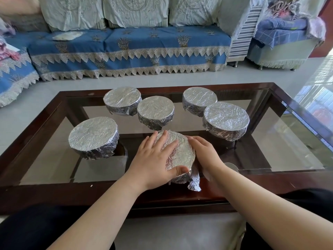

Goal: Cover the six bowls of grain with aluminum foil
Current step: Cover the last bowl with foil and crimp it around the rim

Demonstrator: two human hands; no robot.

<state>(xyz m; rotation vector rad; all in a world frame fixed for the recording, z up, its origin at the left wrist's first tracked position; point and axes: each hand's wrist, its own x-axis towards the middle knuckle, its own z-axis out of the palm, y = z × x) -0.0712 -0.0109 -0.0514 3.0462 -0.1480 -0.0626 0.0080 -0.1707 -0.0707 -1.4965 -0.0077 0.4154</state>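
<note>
Several foil-covered bowls stand on the glass coffee table [281, 148]. The nearest bowl [182, 152] sits by the table's front edge, wrapped in crinkled foil. My left hand [155, 159] lies flat on its top, fingers spread, thumb against the near side. My right hand [205, 152] presses the foil on the bowl's right side. A loose foil flap [195, 181] hangs down at the bowl's near right. Other covered bowls stand at the left [93, 138], back left [122, 100], middle [155, 112], back right [199, 99] and right [226, 120]. No grain shows.
The table has a dark wooden frame [72, 192] and a lower shelf seen through the glass. A blue-covered sofa [129, 49] runs along the back, a small seat [281, 47] stands at the back right. My knees lie under the table's near edge.
</note>
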